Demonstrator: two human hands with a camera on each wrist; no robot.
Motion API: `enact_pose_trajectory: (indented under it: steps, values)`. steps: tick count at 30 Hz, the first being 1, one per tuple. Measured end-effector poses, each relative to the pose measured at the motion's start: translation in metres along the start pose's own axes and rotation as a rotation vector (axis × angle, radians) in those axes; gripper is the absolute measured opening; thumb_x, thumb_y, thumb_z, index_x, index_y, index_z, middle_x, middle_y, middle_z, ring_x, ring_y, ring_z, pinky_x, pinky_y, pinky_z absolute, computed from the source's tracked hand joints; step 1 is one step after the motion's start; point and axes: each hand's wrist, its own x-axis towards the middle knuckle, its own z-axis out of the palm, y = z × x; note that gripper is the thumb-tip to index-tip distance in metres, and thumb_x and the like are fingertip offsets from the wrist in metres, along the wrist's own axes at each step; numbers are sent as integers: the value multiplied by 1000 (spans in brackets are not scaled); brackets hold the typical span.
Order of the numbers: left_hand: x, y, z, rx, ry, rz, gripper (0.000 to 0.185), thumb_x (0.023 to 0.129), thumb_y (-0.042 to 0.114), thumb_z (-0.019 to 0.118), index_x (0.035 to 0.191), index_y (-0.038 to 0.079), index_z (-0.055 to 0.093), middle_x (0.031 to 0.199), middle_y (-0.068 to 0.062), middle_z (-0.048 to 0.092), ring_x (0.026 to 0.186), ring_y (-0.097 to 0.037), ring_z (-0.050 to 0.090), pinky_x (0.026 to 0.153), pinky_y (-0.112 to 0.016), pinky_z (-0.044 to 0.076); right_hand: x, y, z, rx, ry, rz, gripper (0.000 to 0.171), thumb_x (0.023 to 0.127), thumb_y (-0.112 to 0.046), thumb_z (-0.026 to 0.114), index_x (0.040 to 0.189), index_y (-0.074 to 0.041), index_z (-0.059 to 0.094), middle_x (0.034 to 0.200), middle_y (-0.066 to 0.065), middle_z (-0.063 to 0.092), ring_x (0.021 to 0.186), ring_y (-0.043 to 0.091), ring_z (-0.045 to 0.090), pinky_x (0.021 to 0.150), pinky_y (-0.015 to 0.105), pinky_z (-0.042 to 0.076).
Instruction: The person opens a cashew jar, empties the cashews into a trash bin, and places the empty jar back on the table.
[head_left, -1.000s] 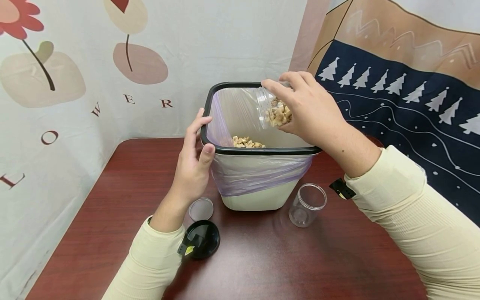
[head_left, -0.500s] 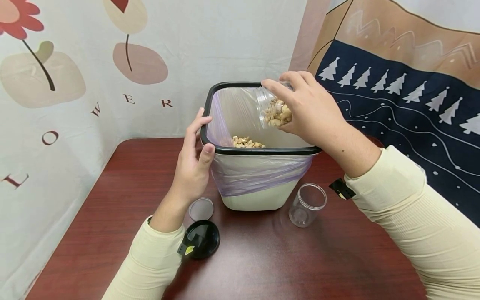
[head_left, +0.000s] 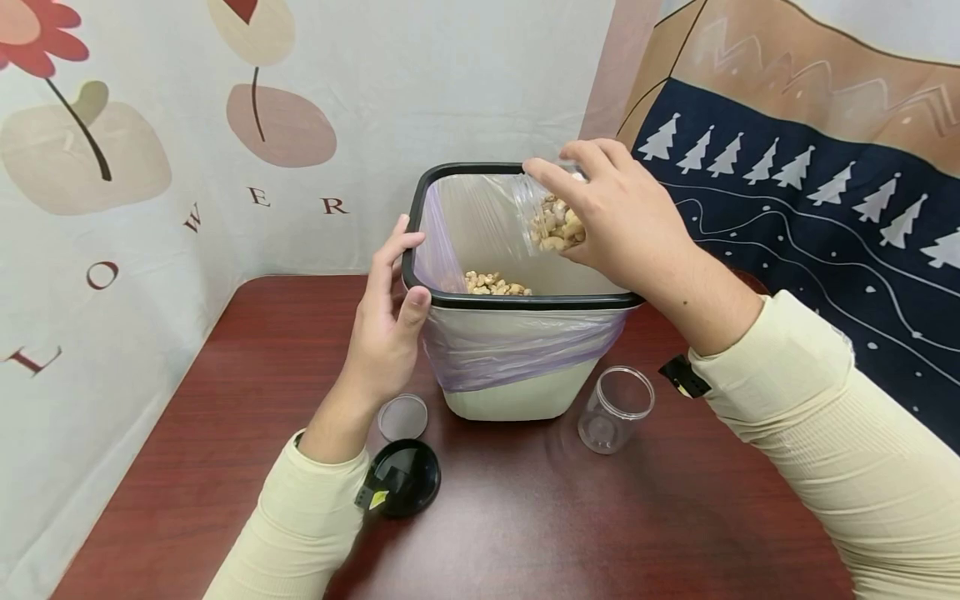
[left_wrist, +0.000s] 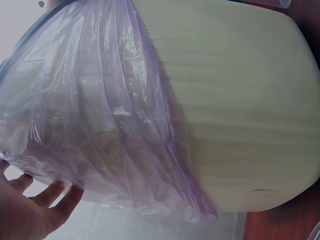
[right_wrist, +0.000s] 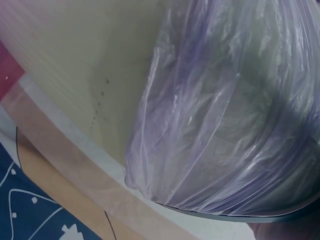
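Note:
My right hand [head_left: 630,212] grips a clear plastic jar [head_left: 527,208], tilted on its side inside the mouth of a bin, its opening facing left. Cashew-like nuts [head_left: 557,227] fill much of the jar. The pale bin [head_left: 517,407] has a black rim [head_left: 525,302] and a translucent purple-tinted bag [head_left: 525,350] folded over its outside. More nuts [head_left: 495,285] lie in the lined bin. My left hand [head_left: 382,337] rests against the bin's left side at the rim, fingers spread; in the left wrist view its fingertips [left_wrist: 72,197] touch the bag.
An uncovered clear jar [head_left: 611,417] stands on the dark red table [head_left: 525,533], right of the bin. A black lid [head_left: 408,479] and a clear disc [head_left: 402,418] lie beside my left wrist. Printed cloths [head_left: 450,92] hang behind the table.
Nuts inside the tilted jar have slid left toward its opening. Both hands and the bin stay almost in place; the pile in the bin looks about the same.

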Motion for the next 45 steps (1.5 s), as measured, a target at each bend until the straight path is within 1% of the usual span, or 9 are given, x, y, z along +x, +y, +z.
enact_pose_trajectory:
  steps: [13,25,35,45]
  values:
    - [1,0,1,-2,-3,-3,90,86,76,45,145,8,41,166,5,23,132,-34,52,93,-22,43,-1,0,-1,13,4,3,87,70,-18,91,147,-19,49,138,21,51,131,42,44,106,54,44]
    - [0,1,0,-2,5,2,90,88,75,45,145,6,40,165,6,25,133,-33,52,94,-21,44,-1,0,0,3,-4,9,92,67,-18,93,147,-19,47,139,21,50,133,42,43,105,54,45]
    - [0,1,0,-12,2,2,90,88,75,45,145,6,40,165,5,25,131,-35,53,95,-21,44,0,0,0,0,-1,6,90,68,-16,92,147,-19,48,139,22,50,132,42,44,105,54,45]
    - [0,1,0,-8,2,-4,90,87,76,45,145,7,40,165,6,25,130,-35,54,95,-21,44,1,1,0,-17,18,-19,88,68,-16,92,145,-18,49,138,22,50,131,43,44,106,53,44]
